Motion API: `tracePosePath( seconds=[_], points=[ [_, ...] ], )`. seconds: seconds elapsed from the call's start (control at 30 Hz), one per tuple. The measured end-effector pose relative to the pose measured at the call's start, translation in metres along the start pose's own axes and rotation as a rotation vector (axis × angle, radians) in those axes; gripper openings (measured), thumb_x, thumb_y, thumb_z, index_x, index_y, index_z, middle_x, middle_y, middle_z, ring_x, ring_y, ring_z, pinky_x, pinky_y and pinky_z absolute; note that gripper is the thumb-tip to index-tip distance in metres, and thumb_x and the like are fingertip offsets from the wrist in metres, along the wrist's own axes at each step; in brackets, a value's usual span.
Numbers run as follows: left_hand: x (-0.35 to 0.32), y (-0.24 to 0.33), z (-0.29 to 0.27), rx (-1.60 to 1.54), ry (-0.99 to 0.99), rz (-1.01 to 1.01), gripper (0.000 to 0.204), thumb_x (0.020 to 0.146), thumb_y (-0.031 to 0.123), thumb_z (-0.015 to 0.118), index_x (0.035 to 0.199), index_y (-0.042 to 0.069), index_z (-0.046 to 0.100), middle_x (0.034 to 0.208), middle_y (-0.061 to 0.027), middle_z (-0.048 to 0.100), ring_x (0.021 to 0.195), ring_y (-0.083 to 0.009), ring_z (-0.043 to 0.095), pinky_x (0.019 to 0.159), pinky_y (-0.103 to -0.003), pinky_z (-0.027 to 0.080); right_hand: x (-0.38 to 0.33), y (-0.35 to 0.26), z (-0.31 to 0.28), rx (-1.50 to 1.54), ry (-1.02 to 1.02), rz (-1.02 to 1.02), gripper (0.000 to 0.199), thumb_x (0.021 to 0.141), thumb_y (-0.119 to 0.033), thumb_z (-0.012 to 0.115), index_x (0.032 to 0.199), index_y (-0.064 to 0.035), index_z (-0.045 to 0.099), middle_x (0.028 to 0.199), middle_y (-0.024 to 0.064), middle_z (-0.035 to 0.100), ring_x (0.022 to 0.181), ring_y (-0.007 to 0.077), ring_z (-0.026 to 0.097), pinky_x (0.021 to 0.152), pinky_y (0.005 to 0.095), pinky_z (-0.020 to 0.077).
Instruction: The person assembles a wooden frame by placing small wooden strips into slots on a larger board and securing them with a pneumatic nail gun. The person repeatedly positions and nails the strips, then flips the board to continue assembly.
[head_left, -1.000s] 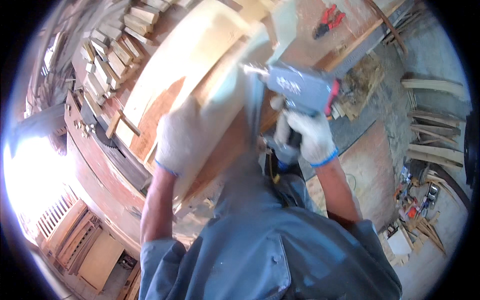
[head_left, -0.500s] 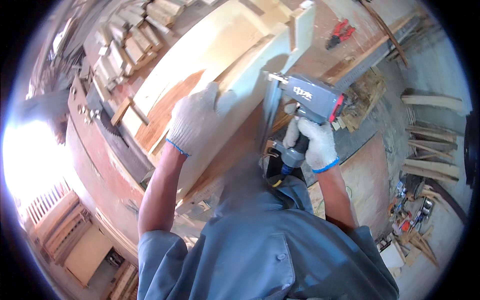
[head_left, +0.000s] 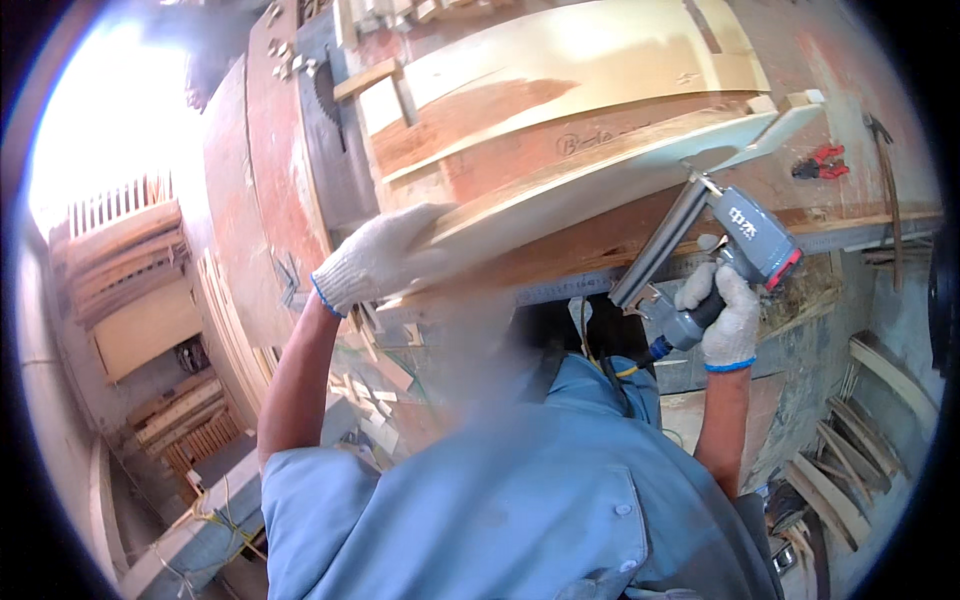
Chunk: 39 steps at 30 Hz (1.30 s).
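Observation:
My left hand [head_left: 375,258], in a white knit glove with a blue cuff, grips the left end of a long pale wooden board [head_left: 560,205] standing on edge. My right hand [head_left: 728,315], gloved alike, is closed around the handle of a grey air nail gun [head_left: 757,232] with a red rear cap. The gun's nose is at the board's right part, near where a shorter wood strip [head_left: 778,138] meets it; whether they touch I cannot tell. A blue hose fitting shows at the handle's base.
Behind the board lies a pale plywood panel [head_left: 580,60] on the reddish worktable [head_left: 275,160]. Red-handled pliers [head_left: 820,163] and a hammer [head_left: 882,150] rest at the right. A toothed saw blade [head_left: 328,105] is at the left. Wood strips [head_left: 855,500] are stacked lower right.
The view has turned, and the board now lies more crosswise. My left hand has shifted from along the board to its left end. The nail gun stays in my right hand.

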<state>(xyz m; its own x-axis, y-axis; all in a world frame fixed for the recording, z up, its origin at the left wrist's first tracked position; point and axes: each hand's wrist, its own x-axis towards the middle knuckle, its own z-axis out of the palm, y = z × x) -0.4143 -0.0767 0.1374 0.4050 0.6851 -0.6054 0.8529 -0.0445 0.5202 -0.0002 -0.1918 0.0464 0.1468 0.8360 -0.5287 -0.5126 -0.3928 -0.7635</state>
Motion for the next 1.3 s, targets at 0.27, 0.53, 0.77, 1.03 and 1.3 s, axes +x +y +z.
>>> tracePosePath(
  seconds=[0.27, 0.53, 0.77, 1.03, 1.3],
  points=[
    [-0.015, -0.047, 0.008, -0.026, 0.027, -0.124, 0.058, 0.091, 0.023, 0.081, 0.141, -0.001, 0.061, 0.116, -0.0201, 0.072, 0.109, -0.0260, 0.071, 0.097, -0.040, 0.055, -0.009, 0.016, 0.016, -0.039, 0.001, -0.033, 0.038, 0.103, -0.019, 0.047, 0.131, 0.0043, 0.058, 0.069, 0.0082, 0.055, 0.062, 0.0205, 0.055, 0.065, 0.0387, 0.0512],
    [-0.010, -0.059, 0.014, 0.014, 0.130, 0.006, 0.052, 0.093, 0.024, 0.079, 0.137, 0.001, 0.060, 0.110, -0.0229, 0.071, 0.103, -0.0336, 0.071, 0.092, -0.044, 0.054, -0.048, 0.055, 0.047, 0.043, 0.174, -0.042, 0.038, 0.097, -0.024, 0.057, 0.125, 0.0023, 0.060, 0.068, 0.0091, 0.055, 0.063, 0.0236, 0.058, 0.063, 0.0403, 0.0515],
    [-0.005, -0.059, 0.020, -0.113, 0.158, 0.073, 0.052, 0.096, 0.026, 0.073, 0.139, 0.002, 0.058, 0.110, -0.0245, 0.071, 0.103, -0.0375, 0.071, 0.091, -0.044, 0.054, -0.079, 0.081, 0.078, 0.034, 0.153, -0.081, 0.044, 0.098, -0.027, 0.063, 0.130, 0.0027, 0.060, 0.070, 0.0069, 0.056, 0.062, 0.0217, 0.058, 0.061, 0.0387, 0.0514],
    [0.002, -0.069, 0.022, -0.047, 0.243, 0.185, 0.048, 0.095, 0.021, 0.074, 0.137, 0.002, 0.059, 0.113, -0.0235, 0.071, 0.104, -0.0344, 0.072, 0.092, -0.044, 0.055, -0.080, 0.090, 0.097, 0.047, 0.200, -0.099, 0.044, 0.097, -0.026, 0.064, 0.129, 0.0039, 0.061, 0.070, 0.0062, 0.056, 0.061, 0.0208, 0.057, 0.061, 0.0381, 0.0509],
    [-0.005, -0.064, 0.024, -0.026, 0.233, 0.168, 0.044, 0.095, 0.019, 0.073, 0.133, 0.001, 0.059, 0.112, -0.0249, 0.069, 0.103, -0.0404, 0.071, 0.089, -0.044, 0.055, -0.076, 0.089, 0.099, 0.088, 0.160, -0.094, 0.048, 0.097, -0.031, 0.068, 0.131, 0.0032, 0.061, 0.070, 0.0036, 0.056, 0.060, 0.0189, 0.057, 0.060, 0.0363, 0.0504]
  ],
)
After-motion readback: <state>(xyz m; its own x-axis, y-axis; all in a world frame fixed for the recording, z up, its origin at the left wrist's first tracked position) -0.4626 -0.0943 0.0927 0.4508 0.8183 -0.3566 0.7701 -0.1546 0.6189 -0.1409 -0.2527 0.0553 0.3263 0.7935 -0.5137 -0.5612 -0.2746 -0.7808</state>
